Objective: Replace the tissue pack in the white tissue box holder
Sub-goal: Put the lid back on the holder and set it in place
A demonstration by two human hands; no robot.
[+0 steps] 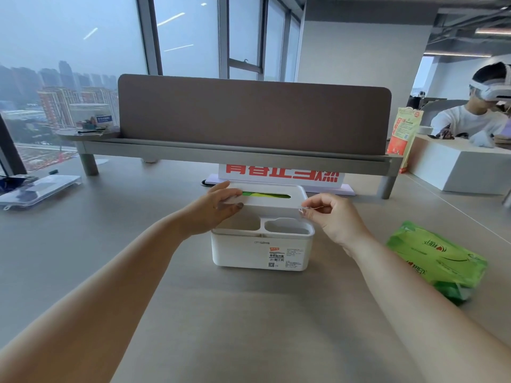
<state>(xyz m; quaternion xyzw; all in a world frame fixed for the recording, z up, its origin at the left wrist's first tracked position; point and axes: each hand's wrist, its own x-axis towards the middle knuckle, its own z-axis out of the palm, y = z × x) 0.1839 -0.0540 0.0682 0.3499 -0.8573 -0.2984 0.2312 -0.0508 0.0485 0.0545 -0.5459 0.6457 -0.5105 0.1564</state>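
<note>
I see my left hand [218,208] at the centre of the frame, fingers curled over the left end of the white lid [269,199], thumb beneath its edge, so it grips the lid. My right hand [330,217] is pinched nearly closed at the lid's right front corner, fingertips [304,212] touching the rim; whether it truly grips or only touches I cannot tell. The lid sits on top of the white tissue box holder [262,250], which stands on the table [249,313] just below centre, its label facing me. Through the slot in the lid I can make out green, a tissue pack [265,194] inside. In front of the lid, the holder has two open compartments [287,228], and I see nothing in them. A second green tissue pack [439,258] lies on the table at the right of the frame, well apart from the holder.
</note>
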